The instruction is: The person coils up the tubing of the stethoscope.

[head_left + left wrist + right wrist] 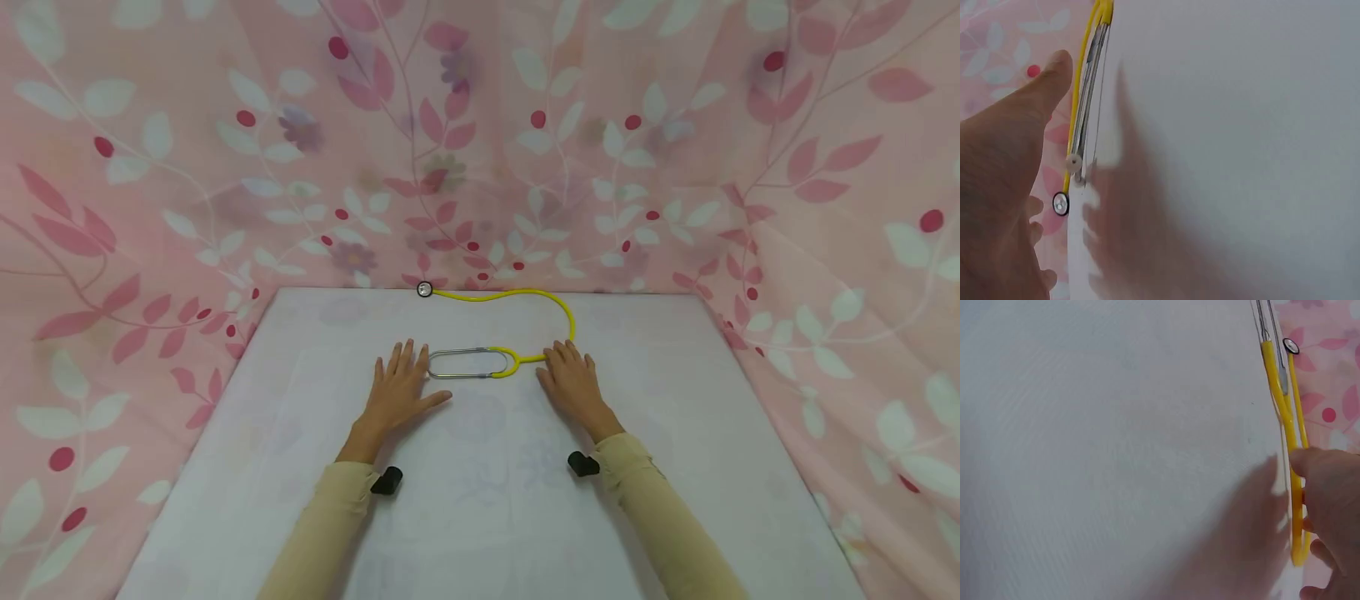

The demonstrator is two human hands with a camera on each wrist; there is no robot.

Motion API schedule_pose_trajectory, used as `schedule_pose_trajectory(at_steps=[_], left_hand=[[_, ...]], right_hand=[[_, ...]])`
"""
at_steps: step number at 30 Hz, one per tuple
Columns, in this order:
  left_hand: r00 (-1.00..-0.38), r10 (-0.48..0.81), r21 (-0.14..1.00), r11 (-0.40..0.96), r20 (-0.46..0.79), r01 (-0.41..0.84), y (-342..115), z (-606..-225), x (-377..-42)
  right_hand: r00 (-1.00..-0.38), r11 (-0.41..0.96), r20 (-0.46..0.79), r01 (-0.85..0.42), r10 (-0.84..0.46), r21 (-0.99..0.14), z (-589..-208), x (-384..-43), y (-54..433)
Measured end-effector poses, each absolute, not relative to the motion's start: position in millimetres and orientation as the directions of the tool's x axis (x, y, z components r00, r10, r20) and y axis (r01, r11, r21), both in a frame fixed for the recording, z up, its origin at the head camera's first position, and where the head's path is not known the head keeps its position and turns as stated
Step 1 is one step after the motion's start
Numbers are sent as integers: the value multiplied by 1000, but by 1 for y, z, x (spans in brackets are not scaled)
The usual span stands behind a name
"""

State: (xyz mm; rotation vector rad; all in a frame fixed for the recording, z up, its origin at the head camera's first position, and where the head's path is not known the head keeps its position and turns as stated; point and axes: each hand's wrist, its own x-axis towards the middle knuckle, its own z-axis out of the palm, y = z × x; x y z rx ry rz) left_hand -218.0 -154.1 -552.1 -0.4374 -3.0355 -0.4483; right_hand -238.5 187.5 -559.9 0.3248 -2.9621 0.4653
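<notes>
A stethoscope with yellow tubing [532, 359] lies on the white-covered table, its metal ear tubes [461, 377] pointing left. From the fork, the tube loops round the right side and back to the round chest piece [424, 289] at the far edge. My left hand [397, 396], fingers spread and thumb out, is beside the ear-tube ends; a pale ear tip [1073, 163] shows in the left wrist view. Over the tube's bend, my right hand [576, 387] has its fingers extended. In the right wrist view its thumb [1313, 464] overlaps the yellow tube, and the fingers are partly hidden.
The white tabletop [480, 508] stretches toward me. Pink leaf-patterned cloth [480, 167] hangs behind the table and along both sides. A small black device [387, 481] sits at the left wrist, another black device [583, 464] at the right.
</notes>
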Motion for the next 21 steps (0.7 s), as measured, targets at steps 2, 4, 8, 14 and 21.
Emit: schedule_pose_trajectory(at_steps=[2, 4, 8, 14, 21], left_hand=[[-945, 315, 293, 898, 90, 328, -149, -553, -223], [-925, 366, 307, 872, 105, 380, -143, -554, -227], [-886, 443, 307, 831, 138, 464, -130, -554, -239], [-850, 481, 305, 794, 216, 527, -119, -561, -254], [-777, 516, 308, 721, 360, 621, -116, -570, -262]], right_hand=[[-966, 927, 183, -230, -181, -298, -562, -241, 185], [-960, 925, 219, -235, -173, -299, -564, -242, 184], [-946, 913, 279, -253, -164, -321, -568, -242, 183], [-942, 907, 290, -264, -170, -328, -571, -244, 184], [-931, 907, 325, -273, -166, -320, -565, -242, 189]])
